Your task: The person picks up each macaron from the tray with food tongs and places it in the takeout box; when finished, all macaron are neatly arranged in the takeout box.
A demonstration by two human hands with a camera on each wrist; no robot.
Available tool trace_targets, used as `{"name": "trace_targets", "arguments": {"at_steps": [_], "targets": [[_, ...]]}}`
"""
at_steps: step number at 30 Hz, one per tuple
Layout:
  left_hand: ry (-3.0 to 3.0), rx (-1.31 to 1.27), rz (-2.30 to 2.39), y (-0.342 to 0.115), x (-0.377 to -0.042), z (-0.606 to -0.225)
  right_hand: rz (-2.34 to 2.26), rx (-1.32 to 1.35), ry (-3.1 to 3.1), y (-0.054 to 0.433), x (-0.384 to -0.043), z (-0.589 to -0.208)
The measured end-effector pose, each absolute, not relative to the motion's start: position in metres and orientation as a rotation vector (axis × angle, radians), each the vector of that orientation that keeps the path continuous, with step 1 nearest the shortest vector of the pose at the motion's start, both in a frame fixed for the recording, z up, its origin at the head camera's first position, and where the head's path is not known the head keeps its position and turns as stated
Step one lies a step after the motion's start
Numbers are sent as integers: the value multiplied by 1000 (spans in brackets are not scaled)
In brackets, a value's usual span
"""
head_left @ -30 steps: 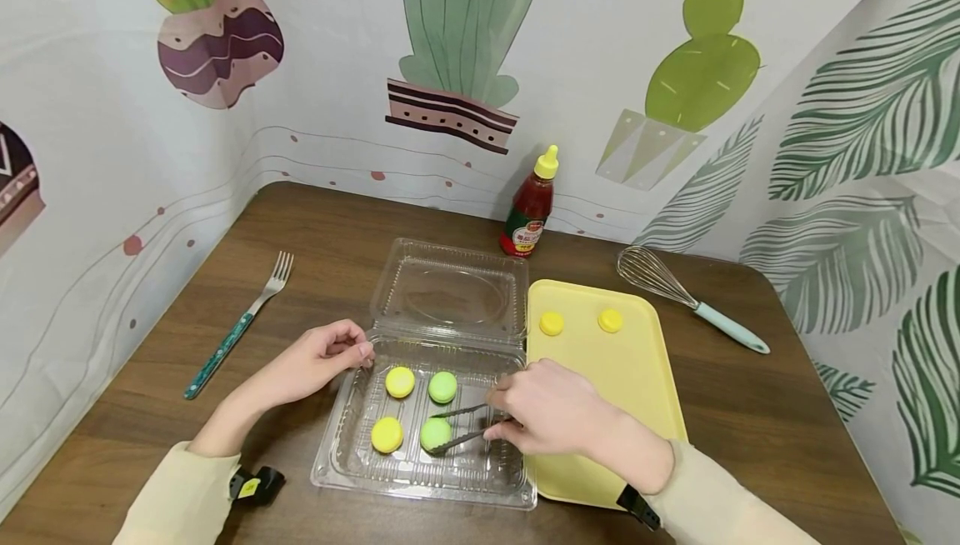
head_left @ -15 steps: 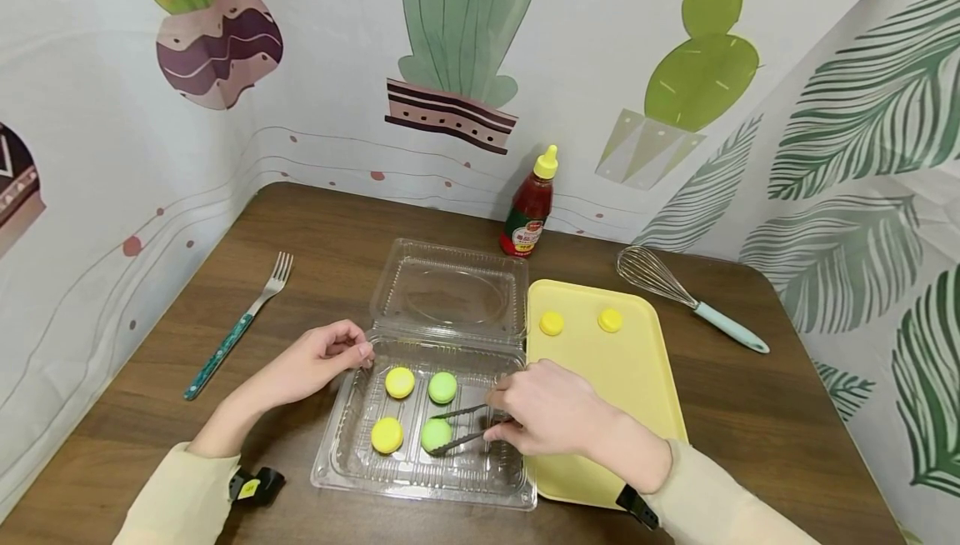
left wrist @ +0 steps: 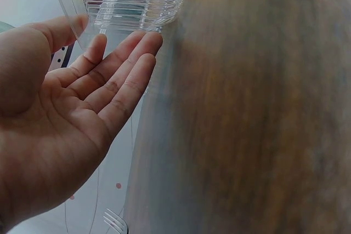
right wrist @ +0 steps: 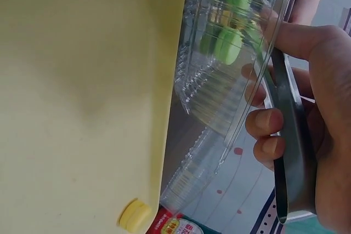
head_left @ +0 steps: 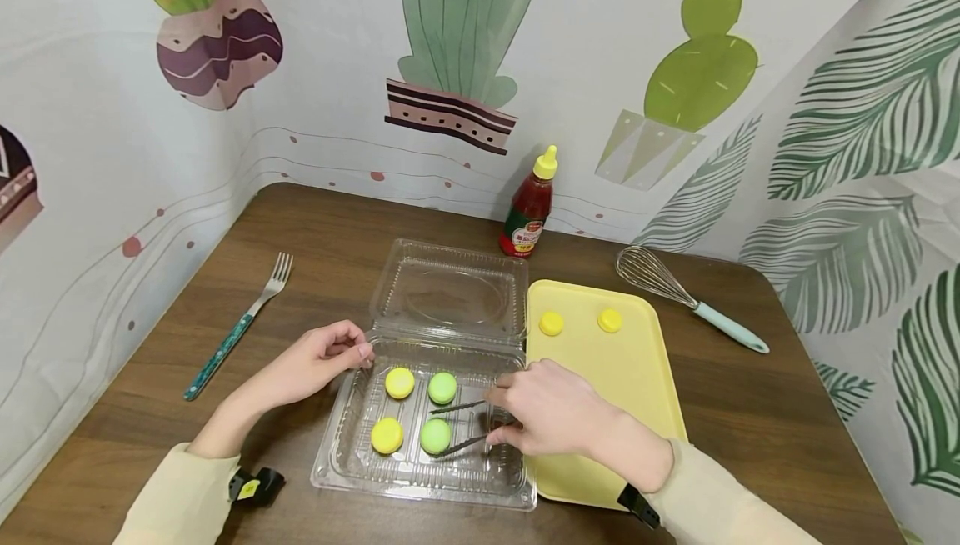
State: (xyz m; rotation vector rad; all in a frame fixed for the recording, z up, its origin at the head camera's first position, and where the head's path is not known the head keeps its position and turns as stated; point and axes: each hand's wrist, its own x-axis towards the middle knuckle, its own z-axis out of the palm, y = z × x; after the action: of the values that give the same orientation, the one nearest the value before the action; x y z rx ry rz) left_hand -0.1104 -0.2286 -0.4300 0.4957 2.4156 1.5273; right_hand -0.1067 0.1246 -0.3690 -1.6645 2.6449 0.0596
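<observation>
My right hand [head_left: 551, 412] grips metal tongs [right wrist: 293, 135] over a clear hinged plastic container [head_left: 450, 482]. The tongs' tips stand spread on either side of a green macaron [head_left: 436, 437], with gaps visible beside it. Just behind it sits another green macaron [head_left: 442, 388], close to the upper tip. Two yellow macarons, one nearer [head_left: 387, 436] and one farther [head_left: 400, 382], lie in the left part of the container. With thumb and index finger, my left hand [head_left: 322, 357] pinches the container's left rim near the hinge; its other fingers extend loosely in the left wrist view.
A yellow tray [head_left: 622, 378] stands right of the container, with two yellow macarons [head_left: 551, 323] at its far end. The open lid [head_left: 450, 287] lies back. Behind stands a sauce bottle [head_left: 527, 212]. A fork [head_left: 240, 324] lies left, a whisk [head_left: 690, 299] right.
The tongs' tips have spread apart, letting go of the nearer green macaron, which stays in the container. My left hand has not moved.
</observation>
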Motion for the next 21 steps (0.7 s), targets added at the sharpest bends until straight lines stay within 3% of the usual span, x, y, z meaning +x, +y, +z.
{"name": "trace_targets", "arguments": {"at_steps": [21], "targets": [[2425, 494, 1513, -229, -111, -431, -175, -1572, 2662, 142, -113, -351]]}}
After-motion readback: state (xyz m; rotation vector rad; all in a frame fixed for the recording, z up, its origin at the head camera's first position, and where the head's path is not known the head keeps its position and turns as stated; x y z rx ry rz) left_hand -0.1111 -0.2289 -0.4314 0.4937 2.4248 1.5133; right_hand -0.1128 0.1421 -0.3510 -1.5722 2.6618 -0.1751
